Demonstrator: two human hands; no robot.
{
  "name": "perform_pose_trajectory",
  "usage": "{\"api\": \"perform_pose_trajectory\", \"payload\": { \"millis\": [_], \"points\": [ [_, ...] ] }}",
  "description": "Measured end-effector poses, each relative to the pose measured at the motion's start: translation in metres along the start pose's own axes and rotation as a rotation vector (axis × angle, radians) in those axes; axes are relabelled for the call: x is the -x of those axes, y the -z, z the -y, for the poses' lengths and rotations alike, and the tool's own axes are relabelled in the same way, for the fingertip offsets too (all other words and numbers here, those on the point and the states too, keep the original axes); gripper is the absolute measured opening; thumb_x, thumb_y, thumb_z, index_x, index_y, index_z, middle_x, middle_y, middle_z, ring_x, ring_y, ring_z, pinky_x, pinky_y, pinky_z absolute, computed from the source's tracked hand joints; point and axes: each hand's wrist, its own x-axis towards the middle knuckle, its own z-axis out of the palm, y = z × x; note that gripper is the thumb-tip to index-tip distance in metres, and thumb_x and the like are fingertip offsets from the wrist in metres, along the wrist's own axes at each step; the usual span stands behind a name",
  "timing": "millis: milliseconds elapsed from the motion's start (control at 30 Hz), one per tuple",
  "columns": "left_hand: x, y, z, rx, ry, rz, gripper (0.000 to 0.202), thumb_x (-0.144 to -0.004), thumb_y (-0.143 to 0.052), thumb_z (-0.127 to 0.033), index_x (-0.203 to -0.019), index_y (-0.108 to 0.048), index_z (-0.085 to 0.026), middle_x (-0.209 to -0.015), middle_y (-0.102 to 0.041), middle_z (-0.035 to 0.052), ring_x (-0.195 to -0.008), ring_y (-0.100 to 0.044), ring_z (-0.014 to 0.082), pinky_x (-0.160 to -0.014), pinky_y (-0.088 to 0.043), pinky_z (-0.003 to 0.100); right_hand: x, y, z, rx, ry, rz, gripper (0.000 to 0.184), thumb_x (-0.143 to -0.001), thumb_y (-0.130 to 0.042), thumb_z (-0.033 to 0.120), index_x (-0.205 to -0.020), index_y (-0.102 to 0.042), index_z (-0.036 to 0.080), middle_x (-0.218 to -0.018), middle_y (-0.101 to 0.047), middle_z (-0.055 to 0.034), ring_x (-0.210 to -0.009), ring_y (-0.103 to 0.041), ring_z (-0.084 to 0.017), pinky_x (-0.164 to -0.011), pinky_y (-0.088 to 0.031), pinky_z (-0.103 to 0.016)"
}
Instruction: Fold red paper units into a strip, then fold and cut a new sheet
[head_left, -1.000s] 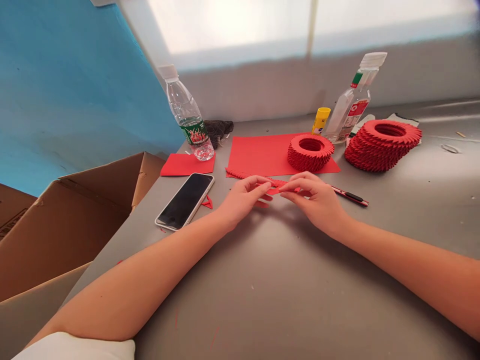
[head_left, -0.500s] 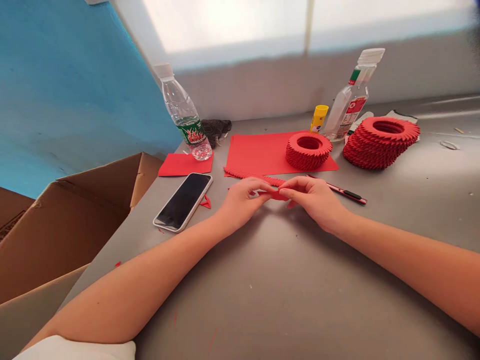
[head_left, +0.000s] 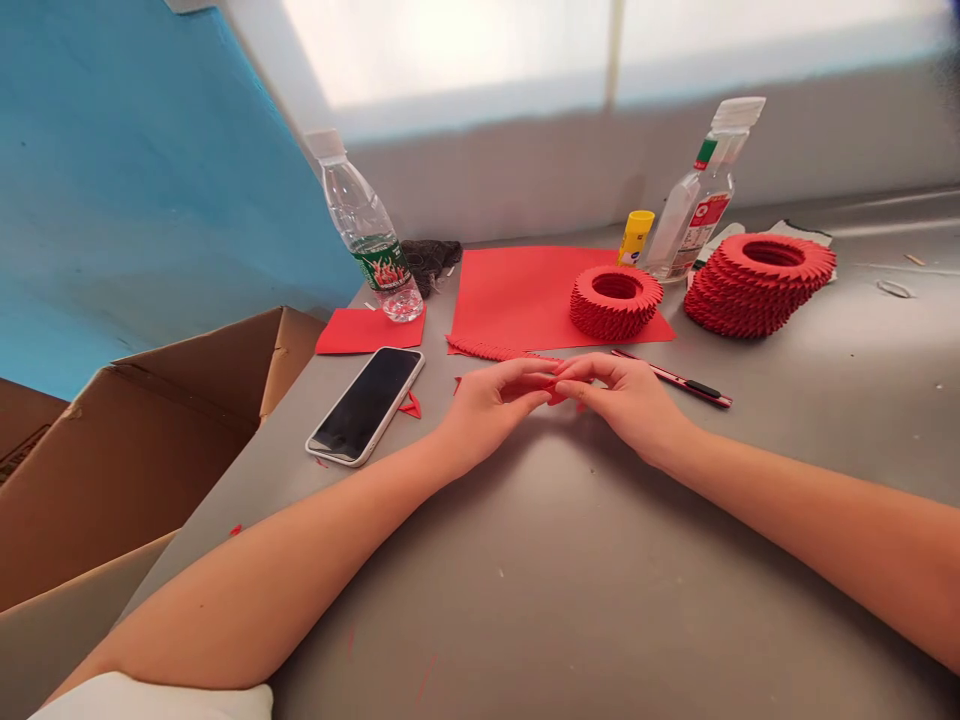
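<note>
- The left hand [head_left: 495, 402] and right hand [head_left: 626, 402] meet, fingers together and clamped on a small folded red paper piece [head_left: 559, 388], mostly hidden between them.
- Nearby lie a pleated red paper strip [head_left: 491, 351], a utility knife [head_left: 679, 379] and a smartphone [head_left: 365, 406].
- Beyond stand a red paper sheet [head_left: 510, 295], a folded-paper ring [head_left: 616, 303], a stack of folded-paper rings [head_left: 759, 288], a water bottle [head_left: 364, 225], a glue stick [head_left: 636, 237].
- A grey metal tabletop [head_left: 600, 600] holds everything; a cardboard box [head_left: 142, 430] sits left, beside a blue wall [head_left: 127, 180], under a bright frosted window [head_left: 450, 50].

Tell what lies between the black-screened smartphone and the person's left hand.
A small red paper scrap lies on the grey metal tabletop between the smartphone and the left hand, in the head view.
</note>
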Motion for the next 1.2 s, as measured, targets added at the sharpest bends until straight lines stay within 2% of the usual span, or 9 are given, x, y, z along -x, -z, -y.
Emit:
{"api": "perform_pose_trajectory", "payload": {
  "millis": [100,300,400,600,833,1100,1200],
  "points": [
    [0.0003,0.0002,-0.0007,0.004,0.009,-0.036,0.025,-0.078,-0.059,-0.015,-0.103,-0.061,-0.016,-0.102,-0.066,0.0047,-0.087,-0.065,0.0168,-0.081,-0.050,0.028,0.0009,-0.0011,0.0008,-0.045,-0.042,0.045,0.018,-0.072,-0.062,0.035,-0.076,-0.065,0.019,-0.080,-0.066,-0.0039,-0.075,-0.060,-0.017,-0.063,-0.047,-0.030],
    [0.0014,0.0008,-0.0008,-0.041,0.060,-0.040,0.029,-0.077,-0.060,-0.019,-0.107,-0.060,-0.018,-0.091,-0.069,0.0041,-0.086,-0.065,0.0180,-0.082,-0.050,0.031,0.0017,-0.0019,-0.0002,-0.168,-0.071,0.004,0.024,-0.069,-0.066,0.030,-0.089,-0.060,0.019,-0.080,-0.067,-0.0022,-0.074,-0.064,-0.018,-0.066,-0.049,-0.031],
    [0.0016,0.0005,-0.0001,-0.025,0.065,-0.028,0.034,-0.076,-0.061,-0.020,-0.110,-0.058,-0.018,-0.090,-0.069,0.0041,-0.084,-0.065,0.0180,-0.081,-0.050,0.031,0.0032,-0.0023,0.0019,-0.143,-0.065,-0.009,0.020,-0.067,-0.067,0.029,-0.084,-0.064,0.018,-0.083,-0.068,-0.0030,-0.073,-0.065,-0.018,-0.072,-0.049,-0.033],
    [0.0023,-0.0002,-0.0007,-0.029,0.038,-0.014,0.030,-0.078,-0.058,-0.018,-0.107,-0.059,-0.018,-0.088,-0.069,0.0041,-0.083,-0.065,0.0174,-0.080,-0.050,0.028,0.0043,-0.0034,0.0038,-0.048,-0.016,-0.018,0.012,-0.067,-0.067,0.030,-0.073,-0.066,0.020,-0.076,-0.068,-0.0011,-0.074,-0.063,-0.018,-0.071,-0.047,-0.032],
    [0.0012,0.0013,-0.0013,-0.038,0.040,-0.047,0.032,-0.076,-0.062,-0.019,-0.107,-0.059,-0.018,-0.091,-0.069,0.0040,-0.080,-0.066,0.0169,-0.076,-0.051,0.028,0.0043,-0.0020,0.0040,-0.065,-0.011,-0.024,0.012,-0.069,-0.065,0.031,-0.073,-0.067,0.020,-0.073,-0.069,-0.0014,-0.073,-0.065,-0.019,-0.073,-0.047,-0.033],
    [0.0003,0.0032,-0.0036,-0.072,0.046,-0.041,0.024,-0.075,-0.062,-0.019,-0.099,-0.062,-0.017,-0.080,-0.070,0.0028,-0.077,-0.067,0.0173,-0.073,-0.051,0.027,0.0037,-0.0015,0.0019,-0.099,-0.021,0.008,0.016,-0.069,-0.066,0.033,-0.071,-0.065,0.017,-0.071,-0.069,-0.0033,-0.073,-0.064,-0.020,-0.073,-0.047,-0.035],
    [-0.0006,0.0046,-0.0034,-0.085,0.053,-0.042,0.023,-0.075,-0.060,-0.015,-0.098,-0.063,-0.016,-0.080,-0.070,0.0029,-0.077,-0.067,0.0171,-0.073,-0.051,0.027,0.0022,-0.0009,-0.0001,-0.138,-0.052,0.041,0.017,-0.069,-0.066,0.032,-0.078,-0.066,0.018,-0.076,-0.069,-0.0036,-0.075,-0.063,-0.019,-0.073,-0.047,-0.035]
  ]
}}
